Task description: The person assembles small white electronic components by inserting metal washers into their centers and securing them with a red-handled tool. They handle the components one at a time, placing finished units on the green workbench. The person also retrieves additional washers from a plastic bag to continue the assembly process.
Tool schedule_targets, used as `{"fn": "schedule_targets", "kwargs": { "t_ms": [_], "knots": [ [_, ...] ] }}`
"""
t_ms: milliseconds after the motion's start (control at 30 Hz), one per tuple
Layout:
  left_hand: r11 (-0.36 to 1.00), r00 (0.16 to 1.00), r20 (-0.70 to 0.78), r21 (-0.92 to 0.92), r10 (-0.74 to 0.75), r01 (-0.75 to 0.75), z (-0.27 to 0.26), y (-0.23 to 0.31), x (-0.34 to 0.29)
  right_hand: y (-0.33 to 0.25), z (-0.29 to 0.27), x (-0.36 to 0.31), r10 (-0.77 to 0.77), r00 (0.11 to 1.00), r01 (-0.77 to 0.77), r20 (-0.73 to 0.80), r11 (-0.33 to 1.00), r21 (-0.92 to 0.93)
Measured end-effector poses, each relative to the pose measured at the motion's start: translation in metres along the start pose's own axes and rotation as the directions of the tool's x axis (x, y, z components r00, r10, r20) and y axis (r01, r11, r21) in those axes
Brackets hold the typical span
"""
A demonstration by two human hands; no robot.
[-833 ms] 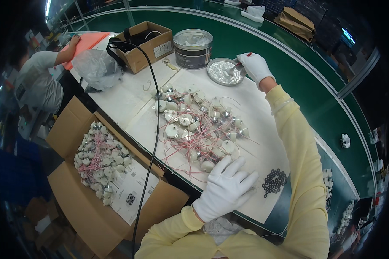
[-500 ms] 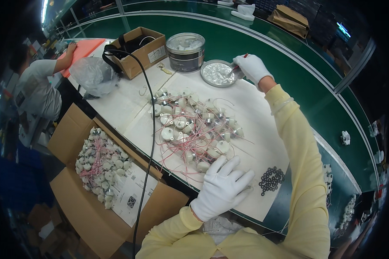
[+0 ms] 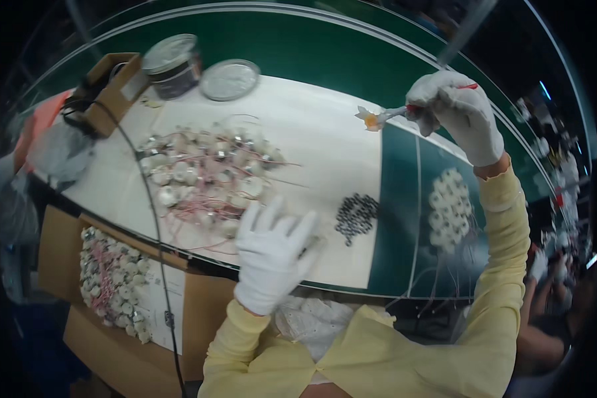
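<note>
My right hand point(image 3: 454, 116), in a white glove, is closed round a small red-handled brush point(image 3: 371, 120), raised over the right part of the table. The brush's tip is pale and yellowish, pointing left. My left hand point(image 3: 272, 255), also gloved, has its fingers spread at the table's near edge; a small dark spot shows by its thumb, too blurred to name. Just beyond it lies a heap of small white round motors point(image 3: 186, 174) with pink wires. Right of that hand, a cluster of small black rings point(image 3: 356, 217) lies on the white sheet point(image 3: 325, 159).
A tin point(image 3: 172, 69) and a round lid point(image 3: 230, 80) with silvery-grey contents stand at the far left, beside a small cardboard box point(image 3: 116, 93). More white parts point(image 3: 450, 209) lie on the green surface at right. An open carton point(image 3: 209, 312) of motors stands near left, crossed by a black cable point(image 3: 154, 205).
My right hand has left the lid and moved right with the brush. The view has swung to the right. My left hand stays spread by the motors.
</note>
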State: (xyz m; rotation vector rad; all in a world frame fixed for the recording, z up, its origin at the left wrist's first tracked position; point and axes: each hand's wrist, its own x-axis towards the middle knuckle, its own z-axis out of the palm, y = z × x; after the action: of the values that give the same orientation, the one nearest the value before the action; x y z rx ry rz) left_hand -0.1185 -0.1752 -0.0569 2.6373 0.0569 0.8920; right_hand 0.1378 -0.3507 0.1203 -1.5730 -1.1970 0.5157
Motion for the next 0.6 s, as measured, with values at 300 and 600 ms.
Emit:
{"fn": "schedule_targets", "kwargs": {
  "t_ms": [300, 600],
  "knots": [
    [0.992, 0.995, 0.089, 0.121, -0.039, 0.028, -0.005, 0.001, -0.007, 0.002, -0.033, -0.142, 0.197, 0.930, -0.251, -0.311, 0.957, -0.146],
    [0.985, 0.988, 0.143, 0.173, -0.050, 0.024, -0.002, 0.000, -0.010, 0.063, -0.059, -0.170, 0.368, 0.781, -0.487, -0.504, 0.865, -0.123]
  ]
}}
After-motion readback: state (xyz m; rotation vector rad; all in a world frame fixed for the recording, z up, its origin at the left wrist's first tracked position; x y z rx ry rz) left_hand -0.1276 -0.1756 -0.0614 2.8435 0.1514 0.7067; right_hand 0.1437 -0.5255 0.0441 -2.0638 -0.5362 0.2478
